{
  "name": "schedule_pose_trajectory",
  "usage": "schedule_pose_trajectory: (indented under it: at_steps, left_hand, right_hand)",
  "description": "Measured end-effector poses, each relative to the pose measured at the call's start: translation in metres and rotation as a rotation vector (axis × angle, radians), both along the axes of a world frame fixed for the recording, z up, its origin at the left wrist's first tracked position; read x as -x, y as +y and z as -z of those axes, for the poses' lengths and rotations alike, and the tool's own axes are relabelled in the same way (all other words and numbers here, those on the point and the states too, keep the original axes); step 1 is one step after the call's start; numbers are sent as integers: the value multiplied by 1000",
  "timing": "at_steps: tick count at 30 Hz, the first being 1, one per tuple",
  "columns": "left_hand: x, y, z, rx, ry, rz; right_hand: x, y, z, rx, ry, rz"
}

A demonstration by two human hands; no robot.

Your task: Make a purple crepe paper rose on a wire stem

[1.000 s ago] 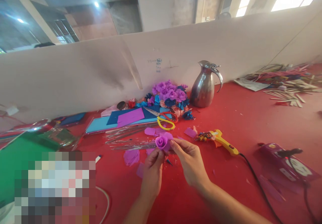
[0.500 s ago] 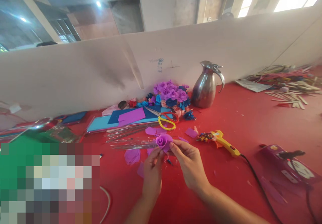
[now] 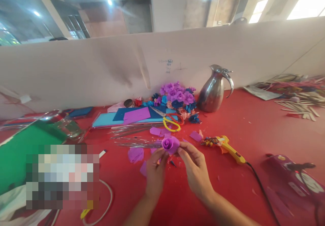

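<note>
Between my hands is a purple paper rose (image 3: 168, 144), its spiral centre facing up and toward me. My left hand (image 3: 156, 166) pinches its base from below left. The thumb and fingers of my right hand (image 3: 195, 165) close on a petal at its right edge. Loose purple petals (image 3: 135, 155) lie on the table just left of the rose, beside a bundle of thin wires (image 3: 137, 144). Scissors (image 3: 171, 123) with yellow and red handles rest behind it. To the right lies a yellow glue gun (image 3: 232, 151) with a black cord.
Finished paper flowers (image 3: 177, 94) are heaped by the white partition (image 3: 101, 73), next to a steel jug (image 3: 212, 90). Coloured paper sheets (image 3: 137, 115) lie left of them. A purple power strip (image 3: 291, 175) sits at right, wooden sticks (image 3: 299, 109) behind it. A green sheet (image 3: 25, 151) is at left.
The whole view has shifted slightly, so things appear farther right and a little lower. Both hands still hold the rose, whose centre now faces me a bit more.
</note>
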State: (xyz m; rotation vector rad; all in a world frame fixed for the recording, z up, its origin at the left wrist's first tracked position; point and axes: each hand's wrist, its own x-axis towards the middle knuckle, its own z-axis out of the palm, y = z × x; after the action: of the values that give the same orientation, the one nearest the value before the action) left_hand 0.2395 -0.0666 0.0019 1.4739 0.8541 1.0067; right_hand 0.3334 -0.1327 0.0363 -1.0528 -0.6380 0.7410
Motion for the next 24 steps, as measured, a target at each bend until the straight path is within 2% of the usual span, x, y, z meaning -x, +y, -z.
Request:
schedule_pose_trajectory:
  at_steps: [3, 8, 14, 24]
  left_hand:
    - [0, 0, -3, -21, 16, 6]
    - [0, 0, -4, -43, 15, 10]
    - [0, 1, -1, 9, -21, 4]
    - [0, -3, -11, 27, -41, 41]
  right_hand:
    - [-1, 1, 0, -6, -1, 0]
    - [-1, 1, 0, -5, -8, -79]
    - [-1, -3, 7, -35, 13, -103]
    - [-3, 6, 8, 47, -24, -141]
